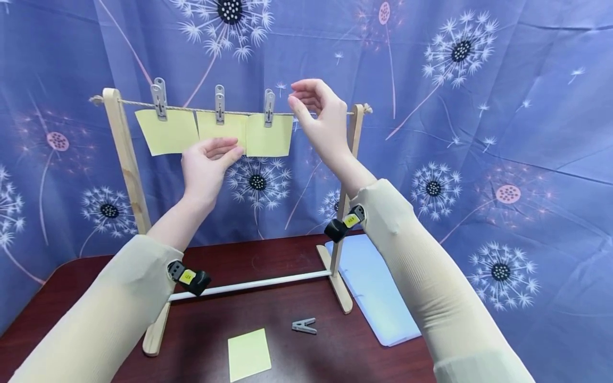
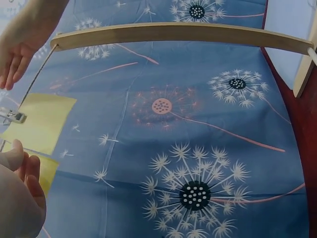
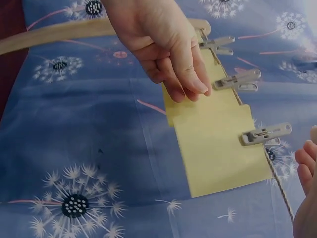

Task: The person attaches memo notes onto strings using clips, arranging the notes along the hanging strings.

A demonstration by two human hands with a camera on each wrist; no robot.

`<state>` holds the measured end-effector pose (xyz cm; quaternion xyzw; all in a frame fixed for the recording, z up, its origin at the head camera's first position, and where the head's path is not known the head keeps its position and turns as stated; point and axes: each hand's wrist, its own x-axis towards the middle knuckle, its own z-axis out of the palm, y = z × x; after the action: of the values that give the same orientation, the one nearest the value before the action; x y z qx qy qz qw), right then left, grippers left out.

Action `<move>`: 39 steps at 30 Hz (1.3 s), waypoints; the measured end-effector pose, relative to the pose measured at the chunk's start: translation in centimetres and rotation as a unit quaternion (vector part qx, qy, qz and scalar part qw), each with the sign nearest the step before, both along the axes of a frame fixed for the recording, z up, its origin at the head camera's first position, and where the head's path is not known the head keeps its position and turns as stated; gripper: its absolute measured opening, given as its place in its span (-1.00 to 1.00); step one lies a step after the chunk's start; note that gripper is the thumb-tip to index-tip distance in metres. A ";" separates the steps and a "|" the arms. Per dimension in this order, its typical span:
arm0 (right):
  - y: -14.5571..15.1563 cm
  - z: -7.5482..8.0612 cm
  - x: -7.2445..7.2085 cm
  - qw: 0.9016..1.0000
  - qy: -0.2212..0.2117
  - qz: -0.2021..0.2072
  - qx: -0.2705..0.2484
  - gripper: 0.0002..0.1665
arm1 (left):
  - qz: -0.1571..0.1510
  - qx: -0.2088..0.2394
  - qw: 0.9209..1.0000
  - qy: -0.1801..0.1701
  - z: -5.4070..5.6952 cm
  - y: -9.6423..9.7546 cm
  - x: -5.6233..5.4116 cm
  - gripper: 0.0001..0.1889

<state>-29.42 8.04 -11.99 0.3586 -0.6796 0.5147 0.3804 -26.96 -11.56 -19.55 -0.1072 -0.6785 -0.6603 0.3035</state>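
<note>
Three yellow notes hang clipped along the twine, probably best steadied lightly by their lower edges. The left hand is near the lower right corner of the middle note, though whether its grip pinches paper I cannot tell; the right hand, its grip loose and empty, hovers just right of the rightmost clothespin.
</note>
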 end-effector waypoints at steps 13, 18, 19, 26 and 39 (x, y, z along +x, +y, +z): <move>2.1 -9.4 1.1 0.996 -0.055 0.061 -0.015 -0.72 | -0.022 -0.044 0.997 -0.060 -9.3 -0.1 1.5 -0.66; 2.3 -14.9 1.4 0.988 -0.130 0.076 -0.017 -0.70 | -0.029 -0.056 0.994 -0.090 -13.8 0.0 2.3 -0.68; 2.4 -16.1 1.5 0.987 -0.143 0.078 -0.014 -0.70 | -0.032 -0.058 0.993 -0.099 -14.6 0.0 2.5 -0.67; 3.7 -23.8 2.2 0.968 -0.228 0.094 0.044 -0.74 | -0.064 -0.083 0.979 -0.176 -20.1 -0.2 4.2 -0.66; 6.0 -31.4 2.9 0.928 -0.329 0.094 0.146 -0.75 | -0.142 -0.132 0.945 -0.264 -26.0 -1.8 5.5 -0.54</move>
<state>-26.51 14.05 -43.35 0.2828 -0.7976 0.5319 0.0291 -21.42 -13.39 -45.53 -0.0633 -0.7934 -0.6054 -0.0008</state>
